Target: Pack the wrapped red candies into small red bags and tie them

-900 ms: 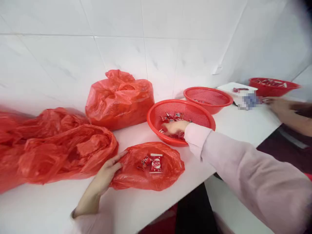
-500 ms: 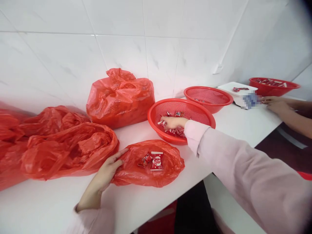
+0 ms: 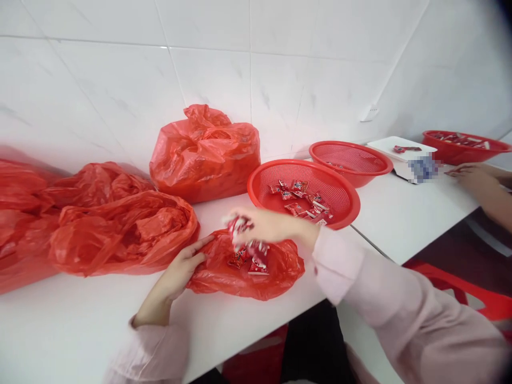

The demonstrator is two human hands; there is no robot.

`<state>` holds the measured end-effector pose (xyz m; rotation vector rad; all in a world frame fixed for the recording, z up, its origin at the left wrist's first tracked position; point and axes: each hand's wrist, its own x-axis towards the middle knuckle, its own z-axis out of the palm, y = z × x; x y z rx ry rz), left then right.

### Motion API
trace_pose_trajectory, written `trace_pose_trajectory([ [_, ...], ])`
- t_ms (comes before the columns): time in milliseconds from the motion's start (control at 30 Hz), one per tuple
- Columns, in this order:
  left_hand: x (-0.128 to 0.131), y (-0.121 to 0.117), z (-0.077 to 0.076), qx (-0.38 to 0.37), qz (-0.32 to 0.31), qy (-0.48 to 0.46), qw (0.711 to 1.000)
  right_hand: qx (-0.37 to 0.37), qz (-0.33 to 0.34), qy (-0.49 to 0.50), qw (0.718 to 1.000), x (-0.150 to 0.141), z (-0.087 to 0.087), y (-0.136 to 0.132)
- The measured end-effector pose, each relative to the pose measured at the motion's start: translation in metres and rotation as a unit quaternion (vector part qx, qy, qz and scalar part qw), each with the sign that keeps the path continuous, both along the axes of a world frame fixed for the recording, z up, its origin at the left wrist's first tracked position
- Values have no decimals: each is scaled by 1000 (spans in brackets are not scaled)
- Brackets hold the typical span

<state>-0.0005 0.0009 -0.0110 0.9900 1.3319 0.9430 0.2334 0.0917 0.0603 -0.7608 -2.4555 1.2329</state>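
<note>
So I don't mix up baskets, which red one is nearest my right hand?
The front basket, holding wrapped packets, just beyond your right hand; the middle basket behind it and the far-right basket stand farther off.

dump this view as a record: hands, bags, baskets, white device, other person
left hand: touching left edge of open red bag
right hand: over that bag, gripping wrapped packets, blurred
bag contents: packets, partly hidden
near basket: red, perforated, packets inside
middle basket: behind near basket
white device: red item on top, front pixelated
far basket: beyond white device, packets inside
tall red bag: by wall
crumpled red bags: left
co-worker's hand: beside device
</note>
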Motion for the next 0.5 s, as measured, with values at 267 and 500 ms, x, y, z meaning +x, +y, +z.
trace_pose_trajectory([
  [267,11,-14,18,71,3,65,995,302,11,-276,913,-64,-64,-16],
  [500,-1,-50,42,83,48,385,918,305,30,-160,938,-19,-28,-28],
])
